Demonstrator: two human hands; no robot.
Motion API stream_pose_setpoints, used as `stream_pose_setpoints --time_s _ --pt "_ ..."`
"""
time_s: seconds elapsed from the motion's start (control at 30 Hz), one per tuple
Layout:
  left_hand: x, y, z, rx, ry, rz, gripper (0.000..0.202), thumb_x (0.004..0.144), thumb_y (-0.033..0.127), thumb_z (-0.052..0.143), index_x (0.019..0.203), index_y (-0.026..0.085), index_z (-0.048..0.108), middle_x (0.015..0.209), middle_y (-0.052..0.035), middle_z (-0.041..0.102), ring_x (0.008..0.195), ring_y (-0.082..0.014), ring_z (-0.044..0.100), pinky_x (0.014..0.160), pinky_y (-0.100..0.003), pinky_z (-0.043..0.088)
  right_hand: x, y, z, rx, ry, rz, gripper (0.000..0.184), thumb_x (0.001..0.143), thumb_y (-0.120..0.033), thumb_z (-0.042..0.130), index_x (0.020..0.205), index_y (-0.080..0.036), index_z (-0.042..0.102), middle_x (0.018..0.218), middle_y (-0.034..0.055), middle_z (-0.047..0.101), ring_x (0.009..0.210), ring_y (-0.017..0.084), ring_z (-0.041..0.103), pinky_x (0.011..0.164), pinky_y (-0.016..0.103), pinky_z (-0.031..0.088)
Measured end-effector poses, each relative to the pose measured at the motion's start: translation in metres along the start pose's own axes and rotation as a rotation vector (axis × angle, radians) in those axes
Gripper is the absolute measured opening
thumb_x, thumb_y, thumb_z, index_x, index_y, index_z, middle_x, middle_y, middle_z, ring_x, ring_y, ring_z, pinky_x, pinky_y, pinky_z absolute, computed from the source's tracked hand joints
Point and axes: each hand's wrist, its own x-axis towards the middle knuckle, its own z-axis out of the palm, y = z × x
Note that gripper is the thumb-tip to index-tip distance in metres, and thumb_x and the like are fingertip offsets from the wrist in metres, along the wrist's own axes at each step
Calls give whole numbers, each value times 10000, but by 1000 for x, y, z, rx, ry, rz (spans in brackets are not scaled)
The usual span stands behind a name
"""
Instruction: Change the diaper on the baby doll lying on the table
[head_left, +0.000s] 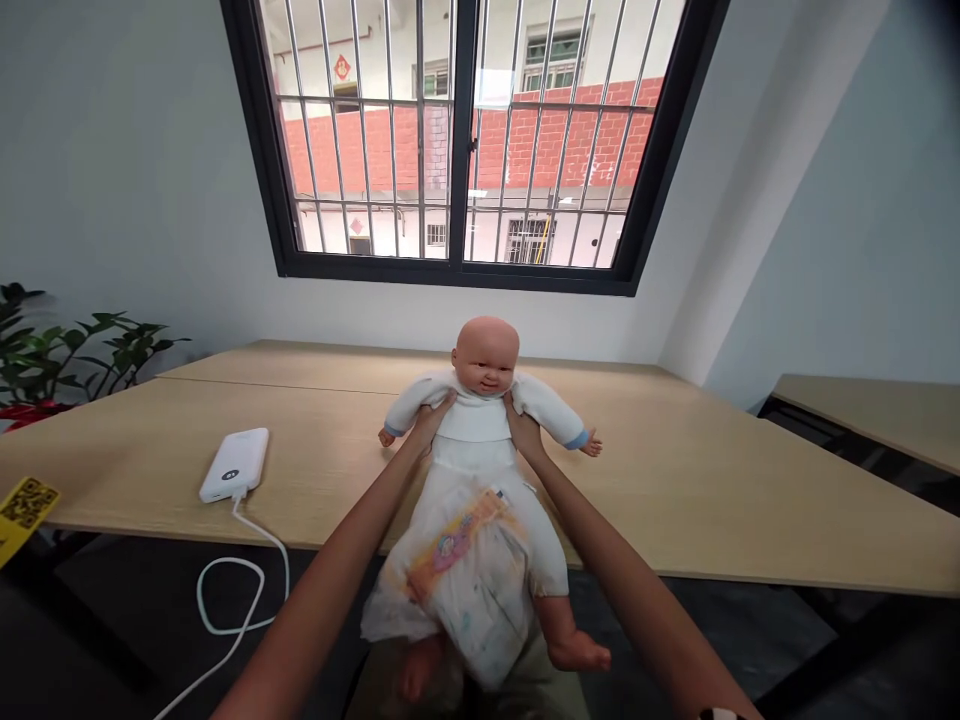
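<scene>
Both hands hold a baby doll [478, 440] at the middle of the near edge of the wooden table [697, 480]. The left hand [433, 418] and the right hand [523, 428] clamp its chest from either side, below the arms, thumbs toward the front; the other fingers are largely hidden, so their spacing cannot be told. The doll faces the person, head up, arms spread, legs hanging below the near edge. A diaper [480, 580] with an orange printed band covers its lower front; whether it is fastened is unclear. Toward the table's near left corner lies a white power bank [235, 465], its cable [287, 575] looping down over the near edge. A yellow label [28, 505] with a QR code sits by that corner, and a leafy plant [131, 345] stands past the left edge.
</scene>
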Motion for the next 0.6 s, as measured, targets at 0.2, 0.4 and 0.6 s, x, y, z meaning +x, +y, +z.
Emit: stream_pose_setpoints --time_s 0.2,0.4,0.6 --pt "19 -11 2 103 44 1 488 849 457 615 1239 170 556 1340 -145 598 1238 -273 570 1031 -345 459 13 13 11 -45 -3 29 771 868 -708 380 1359 -133 534 1414 116 523 1409 227 363 1186 332 185" --pt "31 -28 1 260 42 75 448 867 457 573 1200 156 576 1327 -130 610 1285 -274 521 1121 -370 355 18 30 13 -203 -75 59 739 905 -690 310 1432 -196 462 1479 93 452 1425 221 336 1183 368 226" --pt "34 -38 -2 330 42 95 460 893 491 507 1170 132 586 1293 -163 624 1241 -282 553 1086 -389 396 25 42 18 -247 -111 90 680 936 -620 320 1356 -133 539 1430 132 504 1418 232 349 1183 357 216"
